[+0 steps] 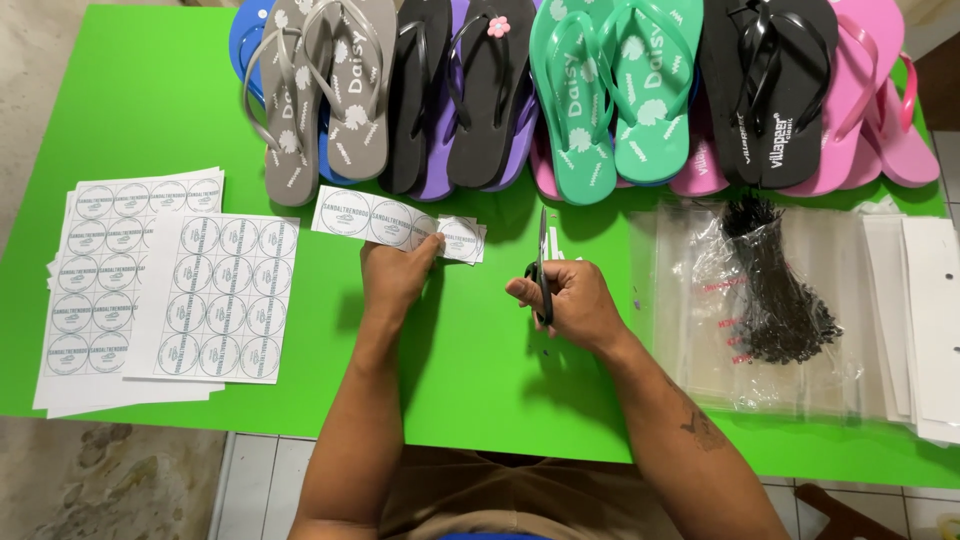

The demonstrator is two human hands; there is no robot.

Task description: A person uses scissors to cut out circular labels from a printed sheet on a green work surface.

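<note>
Left hand (398, 272) pinches the label strip (395, 220) at its right end — the strip's long axis runs sideways across the green table (480, 380), stretching left from the fingers. Right hand (568, 303) grips the scissors (542, 262), blades nearly closed, pointing away from the body — just right of the strip's end, near it, not touching.

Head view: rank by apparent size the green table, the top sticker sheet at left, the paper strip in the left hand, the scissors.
1. green table
2. sticker sheet
3. paper strip
4. scissors, partly hidden in the right hand, so its full length is unsure; it looks close to the strip held by the left hand.
</note>
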